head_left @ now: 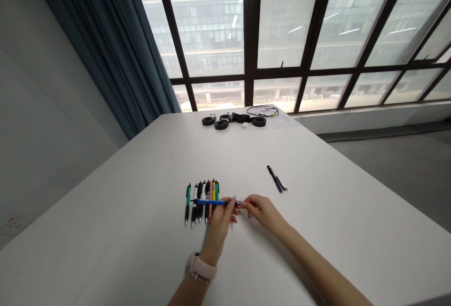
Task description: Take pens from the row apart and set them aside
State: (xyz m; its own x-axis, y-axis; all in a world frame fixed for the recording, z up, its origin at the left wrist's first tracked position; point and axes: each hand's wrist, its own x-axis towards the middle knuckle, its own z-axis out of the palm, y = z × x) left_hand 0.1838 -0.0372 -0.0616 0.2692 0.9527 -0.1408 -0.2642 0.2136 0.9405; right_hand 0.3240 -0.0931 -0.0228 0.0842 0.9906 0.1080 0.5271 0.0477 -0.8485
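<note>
Both hands (221, 217) (263, 210) hold a pen (210, 202) (blue).

dark-framed windows (214, 24) | blue curtain (120, 48) | grey wall (52, 95) | white table (130, 193) | daylight outside

The head view looks forward and down over both hands (221, 218).
</note>
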